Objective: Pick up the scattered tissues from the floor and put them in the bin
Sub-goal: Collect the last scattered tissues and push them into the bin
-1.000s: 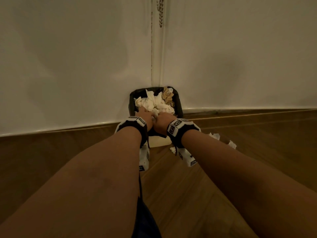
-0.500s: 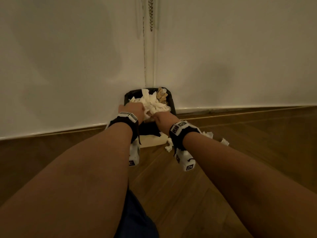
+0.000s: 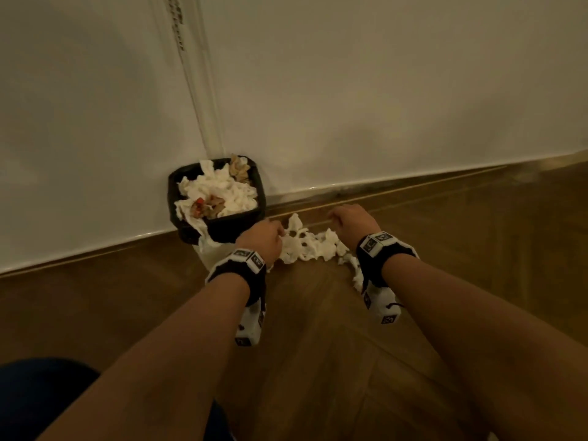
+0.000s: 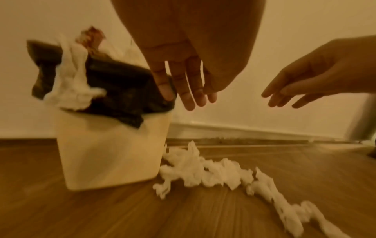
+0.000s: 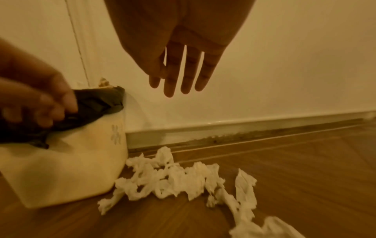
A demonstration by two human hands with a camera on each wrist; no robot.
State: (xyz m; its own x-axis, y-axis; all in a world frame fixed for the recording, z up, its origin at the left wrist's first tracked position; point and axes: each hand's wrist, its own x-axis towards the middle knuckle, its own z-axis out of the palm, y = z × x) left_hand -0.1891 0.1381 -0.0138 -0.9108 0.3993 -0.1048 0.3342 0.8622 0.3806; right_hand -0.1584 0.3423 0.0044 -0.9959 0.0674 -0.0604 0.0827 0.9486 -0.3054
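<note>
bin (image 3: pixel 219 222) heaped full at 11 o'clock | tissues (image 3: pixel 310 248) on floor at its 3 o'clock, uncollected | left hand (image 3: pixel 262 240) slack, empty | right hand (image 3: pixel 351 221) slack, empty | roughly half done

Bin (image 4: pixel 109 154) blurred; tissue trail (image 5: pixel 264 228) cut off below

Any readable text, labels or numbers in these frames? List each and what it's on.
None can be read.
Left wrist band: black-and-white square marker patterns, no letters or digits.
Right wrist band: the same kind of markers, no text.
Bin: a faint grey mark on its side, too blurred to tell whether it is lettering or a pattern.
Tissues on the floor: blank.
</note>
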